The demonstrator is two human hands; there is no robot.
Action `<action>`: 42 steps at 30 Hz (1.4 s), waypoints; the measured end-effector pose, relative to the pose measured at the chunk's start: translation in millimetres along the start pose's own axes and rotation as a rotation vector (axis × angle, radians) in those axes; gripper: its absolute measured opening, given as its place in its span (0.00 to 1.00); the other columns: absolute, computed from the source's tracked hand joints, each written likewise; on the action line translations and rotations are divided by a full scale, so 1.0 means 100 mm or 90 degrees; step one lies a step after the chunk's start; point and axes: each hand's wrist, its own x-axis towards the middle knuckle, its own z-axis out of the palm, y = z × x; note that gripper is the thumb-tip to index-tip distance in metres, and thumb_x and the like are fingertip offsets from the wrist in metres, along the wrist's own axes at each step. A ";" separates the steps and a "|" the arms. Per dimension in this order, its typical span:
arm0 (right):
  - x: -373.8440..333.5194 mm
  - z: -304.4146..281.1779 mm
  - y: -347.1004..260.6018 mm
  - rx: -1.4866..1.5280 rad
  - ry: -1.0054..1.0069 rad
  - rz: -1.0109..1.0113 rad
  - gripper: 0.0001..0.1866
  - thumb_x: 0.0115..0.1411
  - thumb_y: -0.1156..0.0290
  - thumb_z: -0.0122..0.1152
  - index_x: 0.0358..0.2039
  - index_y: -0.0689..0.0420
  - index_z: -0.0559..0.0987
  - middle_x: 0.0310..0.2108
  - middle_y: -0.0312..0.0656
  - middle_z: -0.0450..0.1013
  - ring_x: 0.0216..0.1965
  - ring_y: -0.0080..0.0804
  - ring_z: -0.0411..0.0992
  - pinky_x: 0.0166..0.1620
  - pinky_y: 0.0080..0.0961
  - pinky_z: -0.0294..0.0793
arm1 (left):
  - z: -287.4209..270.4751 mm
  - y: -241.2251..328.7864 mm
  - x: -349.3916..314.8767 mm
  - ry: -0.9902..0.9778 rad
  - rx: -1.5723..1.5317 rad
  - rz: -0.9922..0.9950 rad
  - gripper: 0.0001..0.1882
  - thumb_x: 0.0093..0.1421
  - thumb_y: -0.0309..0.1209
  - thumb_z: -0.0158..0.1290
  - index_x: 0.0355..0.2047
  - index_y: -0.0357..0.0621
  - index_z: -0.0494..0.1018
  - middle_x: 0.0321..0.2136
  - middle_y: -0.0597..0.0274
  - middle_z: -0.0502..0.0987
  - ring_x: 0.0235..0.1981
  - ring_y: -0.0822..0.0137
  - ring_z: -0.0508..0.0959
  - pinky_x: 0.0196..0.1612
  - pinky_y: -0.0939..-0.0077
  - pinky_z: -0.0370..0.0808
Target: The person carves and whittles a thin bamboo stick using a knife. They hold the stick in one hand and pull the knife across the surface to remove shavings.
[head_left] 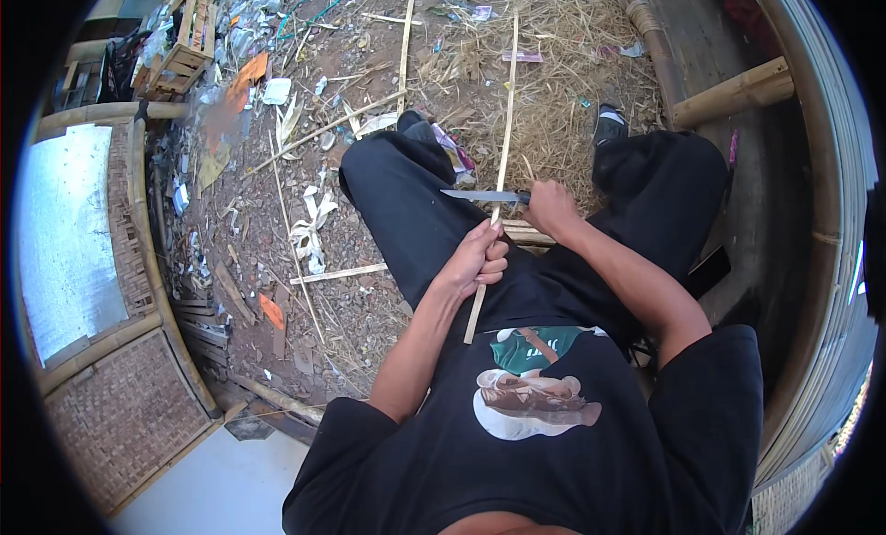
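My left hand (pixel 477 256) is closed around a long, pale bamboo strip (pixel 508 120), which runs from near my belly out past my knees. In my right hand (pixel 554 209) is a knife (pixel 475 196), gripped by its dark handle. Its blade points left and lies across the strip, just beyond my left fist. A thin curled shaving (pixel 529 166) stands up close to my right hand. Under the strip, between my thighs, more pale bamboo pieces (pixel 524 232) show in part; my hands and the dark trousers hide the rest of them.
Straw (pixel 563 74) and litter cover the ground ahead. Other strips (pixel 407 46) lie out to the left. A wooden crate (pixel 189 37) stands at the far left, above a woven bamboo panel (pixel 129 415). Along the right runs a bamboo-framed wall (pixel 821 212); a dark phone-like object (pixel 709 273) is by my right thigh.
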 end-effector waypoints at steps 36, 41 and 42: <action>0.86 0.04 0.27 0.102 0.018 0.143 0.13 0.46 0.72 0.55 0.32 0.64 0.79 0.33 0.58 0.75 0.38 0.53 0.75 0.43 0.42 0.75 | -0.01 0.30 0.61 0.204 0.220 0.092 0.16 0.66 0.41 0.41 0.40 0.38 0.61 0.22 0.57 0.71 0.15 0.67 0.74 0.15 0.74 0.72; 0.87 0.03 0.29 0.119 0.012 0.105 0.12 0.44 0.71 0.58 0.28 0.66 0.79 0.33 0.61 0.74 0.38 0.56 0.74 0.42 0.44 0.74 | -0.18 0.42 1.04 0.173 0.152 0.104 0.12 0.67 0.36 0.37 0.39 0.40 0.64 0.17 0.66 0.65 0.10 0.74 0.62 0.12 0.81 0.61; 0.87 0.03 0.29 0.117 0.015 0.103 0.12 0.44 0.71 0.58 0.28 0.66 0.79 0.33 0.61 0.74 0.38 0.56 0.74 0.42 0.44 0.74 | -0.25 0.42 1.07 0.148 0.141 0.097 0.10 0.67 0.35 0.38 0.37 0.41 0.64 0.16 0.68 0.63 0.09 0.76 0.59 0.12 0.82 0.57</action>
